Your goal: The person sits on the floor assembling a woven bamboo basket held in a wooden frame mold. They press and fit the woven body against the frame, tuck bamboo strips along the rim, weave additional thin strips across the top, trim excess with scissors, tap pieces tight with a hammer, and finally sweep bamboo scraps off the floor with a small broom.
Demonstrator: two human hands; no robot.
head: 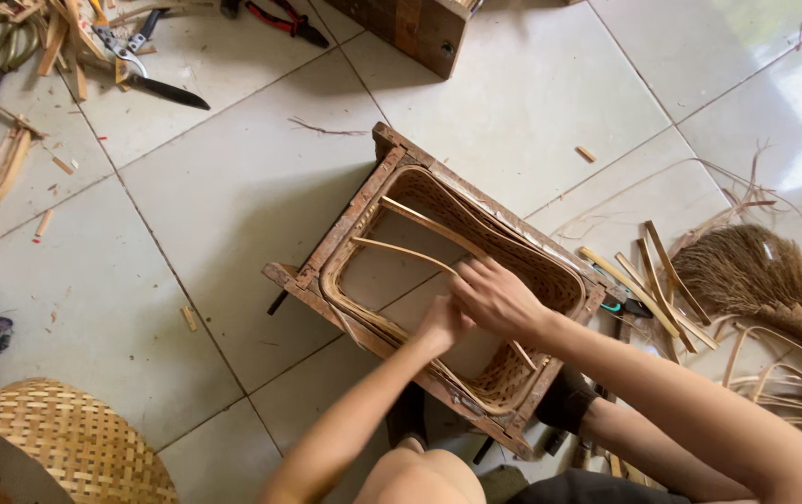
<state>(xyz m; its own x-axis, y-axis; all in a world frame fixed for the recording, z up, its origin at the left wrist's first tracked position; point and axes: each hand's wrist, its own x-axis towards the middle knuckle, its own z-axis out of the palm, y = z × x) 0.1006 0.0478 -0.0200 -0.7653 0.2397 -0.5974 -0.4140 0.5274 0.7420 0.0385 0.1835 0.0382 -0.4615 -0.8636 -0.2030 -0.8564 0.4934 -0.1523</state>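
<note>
A rectangular wooden frame (343, 224) lies on the tiled floor with a woven bamboo basket (438, 201) set inside it. Thin bamboo strips (401, 250) cross the basket's open middle. My left hand (443, 322) is closed at the basket's near rim, gripping a strip there. My right hand (496, 297) reaches over it into the basket, fingers curled on the same strip or one beside it; I cannot tell which.
Cut bamboo strips (648, 280) and a fibre broom (746, 275) lie at the right. Shears (144, 70), pliers (280, 19) and bamboo scraps sit at the top left. A woven basket (65, 443) stands at the bottom left, a wooden box (415, 28) at the top.
</note>
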